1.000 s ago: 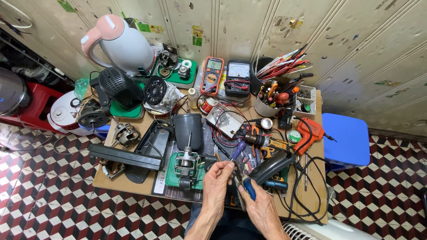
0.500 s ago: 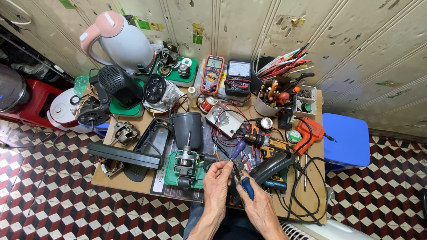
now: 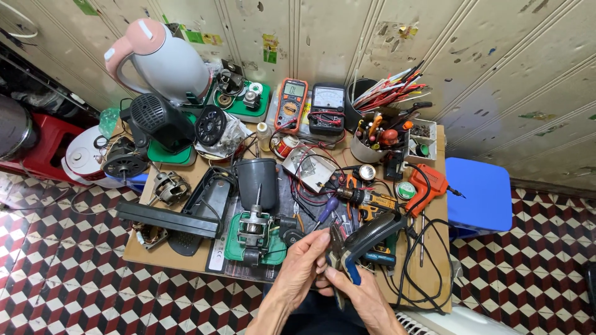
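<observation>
While both hands meet just below the green motor base (image 3: 239, 245):
Left hand (image 3: 304, 263): fingers curled, pinching pliers' jaws.
Right hand (image 3: 357, 291): closed around blue-handled pliers (image 3: 341, 260).

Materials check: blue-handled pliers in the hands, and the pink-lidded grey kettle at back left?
Blue-handled pliers: dark, dull metal jaws; grips look like glossy blue plastic or rubber sleeves. Held between left hand and right hand. Pink-lidded grey kettle: smooth, matte moulded plastic by its look, with no metallic shine.
</observation>
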